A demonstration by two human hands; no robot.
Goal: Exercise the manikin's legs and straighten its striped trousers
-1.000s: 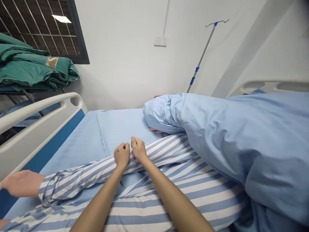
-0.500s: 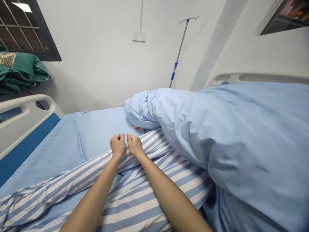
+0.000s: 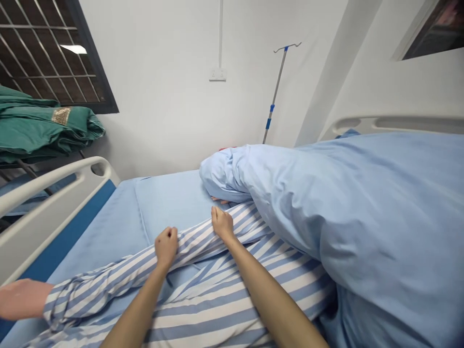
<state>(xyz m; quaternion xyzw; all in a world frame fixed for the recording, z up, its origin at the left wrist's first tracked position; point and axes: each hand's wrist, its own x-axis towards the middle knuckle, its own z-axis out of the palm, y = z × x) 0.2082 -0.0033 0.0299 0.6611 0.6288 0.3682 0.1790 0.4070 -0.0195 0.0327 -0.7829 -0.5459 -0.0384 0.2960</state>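
My left hand is closed in a fist at the blue-and-white striped trouser leg, near its middle. Farther up the same leg, my right hand is also a fist, close to the edge of a light blue quilt. No cloth shows bunched in either fist; whether the knuckles press on the leg I cannot tell. A bare, smooth pinkish foot, like a manikin's, sticks out of the trouser cuff at the left. The second striped leg lies nearer me, under my forearms.
The bed's light blue sheet lies beyond the leg. A bed end board stands at the left, with green folded fabric behind it. By the white wall stands a drip pole. Another bed board rises far right.
My fists, side by side before, are now apart: the left one lower along the leg toward the foot, the right one nearer the quilt. The view has turned left, bringing the foot into sight.
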